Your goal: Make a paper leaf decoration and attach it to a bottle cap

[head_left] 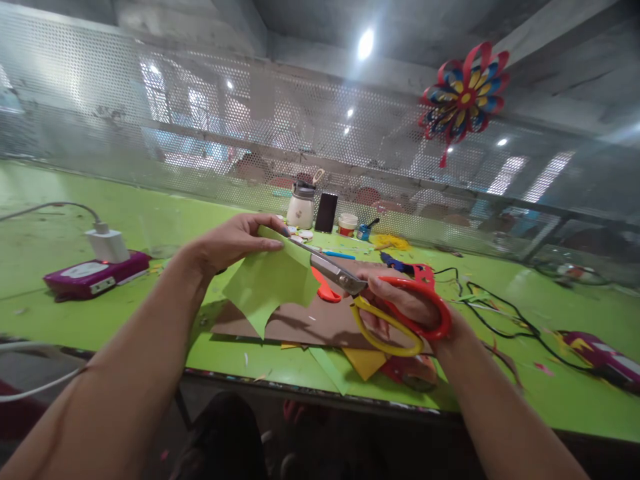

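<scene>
My left hand [245, 235] pinches the top edge of a light green sheet of paper [270, 283], which hangs down with curved cut edges. In my right hand [395, 303] is a pair of scissors [336, 272] with one red and one yellow handle loop. Their blades point left and lie along the paper's upper right edge, close to my left fingertips. Whether the blades are apart is hard to see. Below the paper lies a brown board [295, 323], with an orange-red piece [326, 287] above it, partly hidden.
Behind the hands stand a white bottle [301, 205], a dark phone [327, 212], a white tub [347, 225] and a small blue jar [364, 231]. Purple power strips [97, 275] and black cables [505, 327] lie at the sides. A paper flower [466, 99] hangs above.
</scene>
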Demonstrator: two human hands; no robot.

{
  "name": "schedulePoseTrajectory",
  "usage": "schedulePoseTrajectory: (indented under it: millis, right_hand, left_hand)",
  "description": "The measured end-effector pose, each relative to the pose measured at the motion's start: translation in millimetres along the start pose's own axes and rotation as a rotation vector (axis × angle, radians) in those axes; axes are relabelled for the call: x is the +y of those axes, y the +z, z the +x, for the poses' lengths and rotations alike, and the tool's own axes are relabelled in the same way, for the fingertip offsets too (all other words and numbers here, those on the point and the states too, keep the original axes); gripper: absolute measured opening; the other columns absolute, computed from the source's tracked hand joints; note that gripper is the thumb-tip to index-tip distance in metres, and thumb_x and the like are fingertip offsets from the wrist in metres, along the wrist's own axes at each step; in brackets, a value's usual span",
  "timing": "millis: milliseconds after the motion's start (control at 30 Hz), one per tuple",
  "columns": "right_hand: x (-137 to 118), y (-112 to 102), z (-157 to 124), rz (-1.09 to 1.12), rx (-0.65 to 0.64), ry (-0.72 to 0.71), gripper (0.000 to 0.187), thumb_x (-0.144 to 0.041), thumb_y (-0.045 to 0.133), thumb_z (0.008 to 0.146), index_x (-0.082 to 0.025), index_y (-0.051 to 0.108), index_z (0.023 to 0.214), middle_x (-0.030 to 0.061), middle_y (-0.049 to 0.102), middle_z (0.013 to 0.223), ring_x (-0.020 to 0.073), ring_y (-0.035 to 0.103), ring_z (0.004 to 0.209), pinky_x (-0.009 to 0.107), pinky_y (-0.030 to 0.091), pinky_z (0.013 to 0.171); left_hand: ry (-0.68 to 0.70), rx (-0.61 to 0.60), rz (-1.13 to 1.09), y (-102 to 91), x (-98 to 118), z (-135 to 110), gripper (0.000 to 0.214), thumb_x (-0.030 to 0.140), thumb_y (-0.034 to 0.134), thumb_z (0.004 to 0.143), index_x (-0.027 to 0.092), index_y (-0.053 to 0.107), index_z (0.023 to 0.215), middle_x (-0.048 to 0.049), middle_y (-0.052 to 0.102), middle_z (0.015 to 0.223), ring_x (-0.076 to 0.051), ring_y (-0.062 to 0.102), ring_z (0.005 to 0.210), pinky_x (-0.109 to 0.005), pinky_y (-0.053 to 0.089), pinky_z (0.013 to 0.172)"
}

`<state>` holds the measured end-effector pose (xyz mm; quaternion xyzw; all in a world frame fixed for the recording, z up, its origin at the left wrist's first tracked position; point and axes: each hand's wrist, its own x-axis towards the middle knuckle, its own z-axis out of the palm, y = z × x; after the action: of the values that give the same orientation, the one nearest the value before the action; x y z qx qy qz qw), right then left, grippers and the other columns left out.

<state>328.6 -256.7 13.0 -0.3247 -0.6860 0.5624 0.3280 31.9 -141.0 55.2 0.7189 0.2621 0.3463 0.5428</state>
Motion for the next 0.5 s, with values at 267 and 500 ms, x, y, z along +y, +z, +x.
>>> schedulePoseTrajectory:
  millis: [267,500]
  right_hand:
    - [-3.2,5.5,1.6,-0.031,-0.016,-0.061,0.040,-0.050,0.037,0.097,-0.016,0.053,0.082,0.0015,0.064,0.066,0.0120,0.066,0.055,0.022,0.051,0.051]
    - [-1.3,4.1,0.1,-0.022,-0.055,-0.024,0.044,-0.055,0.035,0.096,-0.017,0.056,0.087,0.0024,0.064,0.067,0.0141,0.065,0.060,0.028,0.054,0.060]
  left_hand:
    - [0.109,0.084,0.040,5.4,1.5,1.8,0.044,0.015,0.078,0.066,0.019,0.063,0.107,-0.0014,0.067,0.091,-0.011,0.064,0.069,-0.019,0.053,0.060]
    - [0.115,0.042,0.074,11.6,8.2,-1.5,0.060,0.009,0.075,0.064,0.019,0.058,0.121,0.0005,0.062,0.083,-0.012,0.062,0.072,-0.022,0.052,0.066]
